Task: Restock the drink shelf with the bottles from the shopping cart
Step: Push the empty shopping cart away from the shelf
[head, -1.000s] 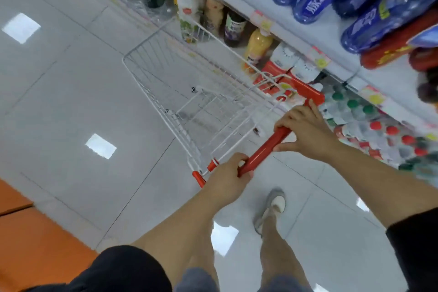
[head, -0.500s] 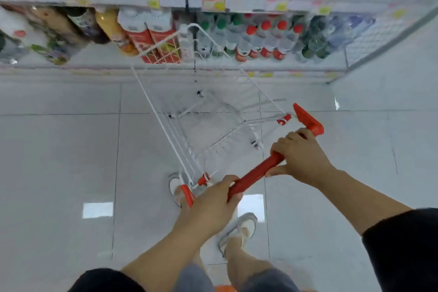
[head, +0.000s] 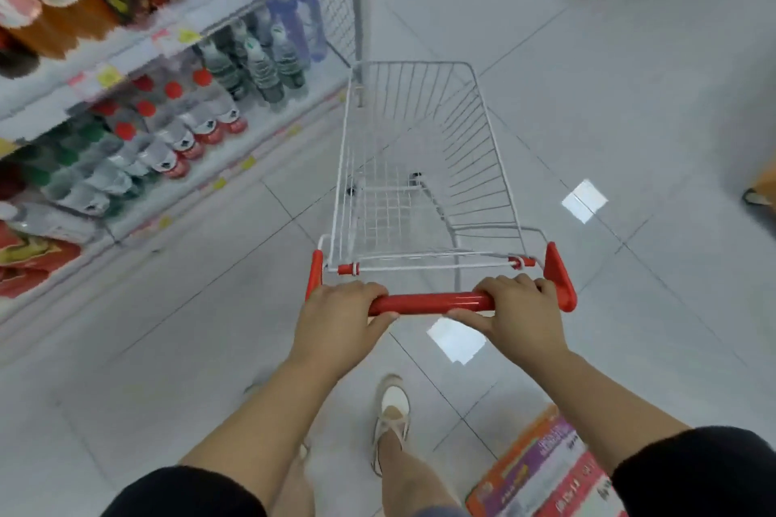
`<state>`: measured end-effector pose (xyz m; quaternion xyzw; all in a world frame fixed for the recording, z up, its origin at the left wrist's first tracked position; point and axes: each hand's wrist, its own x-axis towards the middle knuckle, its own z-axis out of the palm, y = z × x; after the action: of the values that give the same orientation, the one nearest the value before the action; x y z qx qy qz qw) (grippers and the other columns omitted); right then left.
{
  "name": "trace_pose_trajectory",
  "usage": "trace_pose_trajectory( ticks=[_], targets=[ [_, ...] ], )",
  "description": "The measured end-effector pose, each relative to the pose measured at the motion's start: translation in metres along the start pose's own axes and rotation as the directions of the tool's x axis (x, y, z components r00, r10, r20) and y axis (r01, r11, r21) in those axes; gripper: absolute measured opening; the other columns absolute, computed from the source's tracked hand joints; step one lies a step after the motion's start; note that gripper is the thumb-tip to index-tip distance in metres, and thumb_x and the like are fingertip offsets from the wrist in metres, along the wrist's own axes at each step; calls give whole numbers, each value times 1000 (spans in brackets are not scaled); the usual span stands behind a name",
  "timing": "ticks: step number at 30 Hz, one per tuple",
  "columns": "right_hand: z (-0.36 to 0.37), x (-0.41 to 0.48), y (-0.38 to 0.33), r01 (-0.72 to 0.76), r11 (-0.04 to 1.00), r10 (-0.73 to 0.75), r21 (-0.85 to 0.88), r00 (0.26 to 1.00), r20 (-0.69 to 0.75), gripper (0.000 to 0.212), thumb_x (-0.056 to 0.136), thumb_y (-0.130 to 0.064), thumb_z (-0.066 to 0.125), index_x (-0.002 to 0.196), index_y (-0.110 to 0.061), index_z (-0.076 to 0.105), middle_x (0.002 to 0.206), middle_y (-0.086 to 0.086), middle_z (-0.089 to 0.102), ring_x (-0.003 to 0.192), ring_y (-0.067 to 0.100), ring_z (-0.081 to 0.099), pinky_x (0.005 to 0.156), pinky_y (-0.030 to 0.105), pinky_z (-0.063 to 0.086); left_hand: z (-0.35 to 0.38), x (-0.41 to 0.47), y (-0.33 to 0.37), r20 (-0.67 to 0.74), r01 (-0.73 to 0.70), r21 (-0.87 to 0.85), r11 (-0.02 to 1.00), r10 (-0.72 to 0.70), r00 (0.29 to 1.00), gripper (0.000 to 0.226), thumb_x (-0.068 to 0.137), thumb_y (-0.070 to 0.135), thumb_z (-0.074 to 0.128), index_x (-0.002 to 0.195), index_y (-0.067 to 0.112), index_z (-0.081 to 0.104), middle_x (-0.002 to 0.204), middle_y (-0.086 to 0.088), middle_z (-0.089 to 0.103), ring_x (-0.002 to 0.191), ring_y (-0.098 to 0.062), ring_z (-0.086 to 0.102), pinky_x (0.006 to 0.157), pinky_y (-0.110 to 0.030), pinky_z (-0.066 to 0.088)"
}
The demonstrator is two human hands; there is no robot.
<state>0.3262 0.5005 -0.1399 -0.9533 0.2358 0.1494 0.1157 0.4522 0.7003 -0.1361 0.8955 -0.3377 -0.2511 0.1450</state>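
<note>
Fingers (head: 510,285) round cart handle (head: 428,302) (thumbs hidden), shelf bottles (head: 201,126) seemingly blurred.

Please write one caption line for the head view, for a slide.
Both hands, left hand and right hand, grip the red handle of an empty shopping cart beside the drink shelf.

No text, brand or number can be read anywhere. The price tags (head: 187,36) along the edges of the drink shelf (head: 138,50), left of the shopping cart (head: 420,164), show only as blurred yellow and pink patches. The labels on the water bottles (head: 210,130) beneath those tags are smeared (red bands, nothing legible). The colourful floor sticker (head: 541,470) behind and to the right of the cart carries print too blurred to make out.
</note>
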Motion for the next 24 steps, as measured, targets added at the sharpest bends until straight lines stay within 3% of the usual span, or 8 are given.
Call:
trace_pose_trajectory(
  ticks=[2,4,10,18,24],
  targets=[
    [-3,-5,28,-74,990,76,119,997,-17,47,79,-68,48,100,-29,62,86,-10,64,87,17,54,85,31,27,3,34,19,-43,-101,109,989,106,993,34,89,51,50,116,33,59,110,12,64,105,-13,58,102,-28,30],
    [-2,-11,54,-118,977,129,177,990,-57,36,86,-55,51,109,-28,59,94,-9,65,90,17,57,83,30,31,2,70,40,-62,-213,182,960,228,972,33,87,47,56,114,30,63,111,9,66,107,-17,58,107,-34,27],
    [2,-20,108,-379,862,429,336,899,-85,29,87,-48,52,106,-28,59,86,-7,66,83,18,62,75,32,42,1,172,121,113,-535,228,814,523,845,34,86,47,57,115,30,62,119,10,62,117,-15,50,108,-29,13],
    [-2,-38,141,-675,588,777,445,624,-80,27,87,-50,53,107,-33,60,85,-9,67,84,15,63,66,24,31,28,252,225,334,-808,142,572,741,583,38,86,50,56,120,35,59,121,13,60,123,-10,45,113,-30,12],
    [-5,-46,162,-761,372,906,532,423,-29,32,87,-53,51,110,-34,61,95,-13,67,90,9,61,72,22,34,53,283,299,442,-919,82,385,813,380,35,87,49,55,118,36,59,119,13,61,121,-12,47,113,-31,13]
  ],
)
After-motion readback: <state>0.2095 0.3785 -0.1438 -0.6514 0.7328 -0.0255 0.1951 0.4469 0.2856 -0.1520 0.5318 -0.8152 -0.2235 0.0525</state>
